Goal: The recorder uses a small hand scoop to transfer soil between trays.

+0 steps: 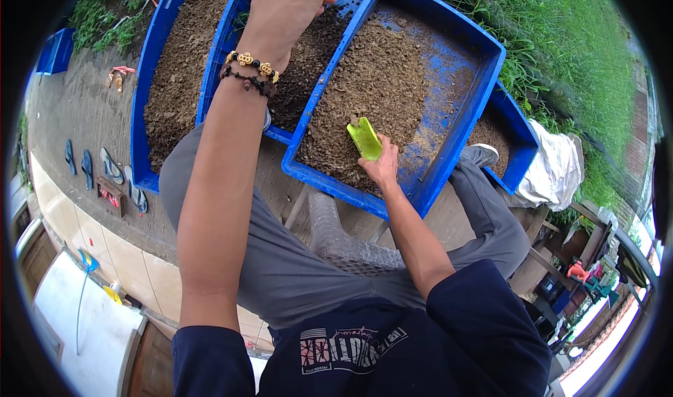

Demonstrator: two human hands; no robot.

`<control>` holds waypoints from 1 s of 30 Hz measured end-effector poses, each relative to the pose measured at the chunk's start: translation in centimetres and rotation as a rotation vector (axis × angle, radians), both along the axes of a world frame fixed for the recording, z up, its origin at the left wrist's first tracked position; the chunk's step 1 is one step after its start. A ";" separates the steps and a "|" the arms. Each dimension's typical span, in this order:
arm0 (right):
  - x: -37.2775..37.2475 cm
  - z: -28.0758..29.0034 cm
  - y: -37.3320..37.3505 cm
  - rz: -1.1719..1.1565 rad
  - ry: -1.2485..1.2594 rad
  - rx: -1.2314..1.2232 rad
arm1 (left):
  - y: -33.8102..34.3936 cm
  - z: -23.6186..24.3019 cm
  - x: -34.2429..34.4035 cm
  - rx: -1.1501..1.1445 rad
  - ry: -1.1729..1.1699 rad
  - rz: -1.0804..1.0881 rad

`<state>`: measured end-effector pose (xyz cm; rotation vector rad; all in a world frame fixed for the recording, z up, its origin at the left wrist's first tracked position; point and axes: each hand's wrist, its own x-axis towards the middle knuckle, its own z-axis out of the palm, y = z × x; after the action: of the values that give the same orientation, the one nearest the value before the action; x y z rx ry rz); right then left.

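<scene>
Outdoor setting, daylight, even and without hard shadows. Ground is bare packed dirt (77, 110) at left. Grass (561, 53) covers the upper right; a smaller weedy patch (105, 11) sits at upper left. Several sandals (105, 169) lie in a loose row on the dirt, near the edge of a tiled floor (133, 257) with pale square tiles. A white cloth (554, 173) lies heaped at the grass edge on the right. Wooden furniture (561, 236) stands at lower right, partly hidden. A woven wicker chair (336, 236) is at centre.
</scene>
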<state>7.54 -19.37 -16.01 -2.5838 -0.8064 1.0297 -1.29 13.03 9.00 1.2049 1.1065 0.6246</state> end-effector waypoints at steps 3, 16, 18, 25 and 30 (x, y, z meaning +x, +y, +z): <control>-0.1 0.0 1.0 -0.018 0.007 0.004 | -0.2 -0.3 -0.4 0.031 -0.053 -0.017; 0.8 -0.3 2.6 0.052 0.020 0.051 | -0.6 0.7 -0.5 0.040 -0.074 -0.035; 0.3 1.3 4.0 0.048 0.027 0.056 | -0.4 0.5 -0.7 0.062 -0.094 -0.022; -0.8 9.2 12.5 0.080 0.023 0.033 | 0.0 -0.9 -0.9 0.029 -0.071 -0.004; 1.5 6.1 8.8 0.063 0.031 -0.206 | 0.6 -3.1 -1.7 0.122 -0.084 -0.081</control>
<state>9.04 -10.56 -9.87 -2.7189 -0.8174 1.2282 -2.99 13.63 5.85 1.3097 0.9555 0.6814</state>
